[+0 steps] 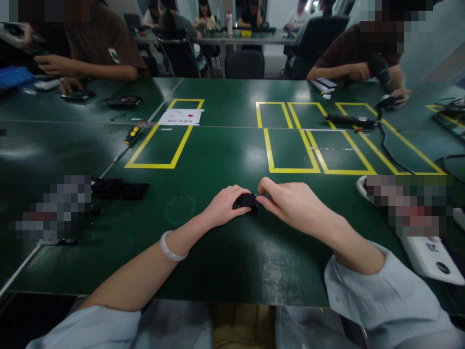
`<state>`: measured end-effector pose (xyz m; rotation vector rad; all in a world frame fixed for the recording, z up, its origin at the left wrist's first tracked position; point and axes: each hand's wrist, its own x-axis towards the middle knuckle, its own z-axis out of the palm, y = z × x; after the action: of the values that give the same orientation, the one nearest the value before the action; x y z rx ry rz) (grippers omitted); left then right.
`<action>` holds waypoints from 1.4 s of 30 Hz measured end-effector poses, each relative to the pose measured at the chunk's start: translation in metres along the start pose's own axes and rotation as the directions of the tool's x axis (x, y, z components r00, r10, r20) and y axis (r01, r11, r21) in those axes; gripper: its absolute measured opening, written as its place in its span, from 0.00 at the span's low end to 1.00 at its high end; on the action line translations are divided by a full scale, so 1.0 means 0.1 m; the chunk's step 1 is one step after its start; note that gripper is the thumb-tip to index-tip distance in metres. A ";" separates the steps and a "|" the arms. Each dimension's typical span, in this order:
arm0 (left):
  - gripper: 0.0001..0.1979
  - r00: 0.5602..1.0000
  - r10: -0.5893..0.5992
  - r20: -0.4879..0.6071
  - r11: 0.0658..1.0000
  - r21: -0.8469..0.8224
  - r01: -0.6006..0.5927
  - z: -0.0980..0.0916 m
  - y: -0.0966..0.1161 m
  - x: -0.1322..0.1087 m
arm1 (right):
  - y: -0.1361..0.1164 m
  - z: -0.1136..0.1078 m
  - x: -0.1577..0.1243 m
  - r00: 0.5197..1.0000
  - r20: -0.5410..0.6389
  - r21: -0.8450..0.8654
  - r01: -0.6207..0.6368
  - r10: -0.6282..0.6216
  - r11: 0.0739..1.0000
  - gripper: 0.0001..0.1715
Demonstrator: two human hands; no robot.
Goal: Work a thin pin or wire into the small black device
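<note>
1. Black part (247, 199): at mid-table near the person's edge, between the two hands. Resting on the green table (225, 257) or just above it, can't tell which.
2. Left hand (227, 206): partly curled, thumb on the near side, fingers over the far side, has hold of the part. Likely slip: smallish part, one-sided grip; a push from the right could twist it loose.
3. Right hand (290, 198): thumb and forefinger brought nearly together at the part's right end. Whether a small piece sits between the tips, can't tell; too small. If one does, it could drop and get lost, since dark bits would blend with the dark tabletop.
4. Fingers crowd the part from both sides, so a misaligned fit might go unnoticed; forcing it could scratch or crack an edge.
5. Bracelet (172, 247) on left wrist: could knock the table if the forearm drops.
6. Right sleeve (392, 291), loose, near the white device (432, 261): a wide elbow swing might nudge it.
7. Black pieces (121, 189) left of the left hand: a careless leftward sweep could scatter them.
</note>
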<state>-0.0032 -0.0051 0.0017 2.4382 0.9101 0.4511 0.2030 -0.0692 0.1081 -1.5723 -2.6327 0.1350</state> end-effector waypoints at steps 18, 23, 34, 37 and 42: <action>0.18 1.000 0.011 -0.005 1.000 0.007 -0.011 0.01 -0.01 0.00 | -0.01 -0.01 0.00 1.000 -0.016 0.011 0.005 -0.005 1.000 0.11; 0.18 1.000 0.006 -0.004 1.000 0.007 -0.006 0.01 -0.01 0.00 | 0.01 0.00 0.01 1.000 0.013 -0.029 -0.007 0.007 1.000 0.11; 0.18 1.000 0.012 -0.001 1.000 0.007 -0.012 0.00 0.00 0.00 | 0.01 -0.01 0.00 0.999 -0.032 0.042 0.014 -0.012 0.999 0.09; 0.18 1.000 0.010 -0.009 1.000 0.004 -0.009 0.00 0.00 0.00 | 0.01 0.00 0.01 1.000 -0.025 0.024 0.004 -0.003 1.000 0.12; 0.19 1.000 0.011 -0.010 1.000 0.008 -0.011 0.01 -0.01 0.00 | 0.03 0.03 0.01 1.000 -0.006 -0.024 -0.006 0.006 1.000 0.12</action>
<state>-0.0032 -0.0047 0.0000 2.4514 0.9046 0.4643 0.2047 -0.0671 0.1049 -1.5853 -2.6357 0.0988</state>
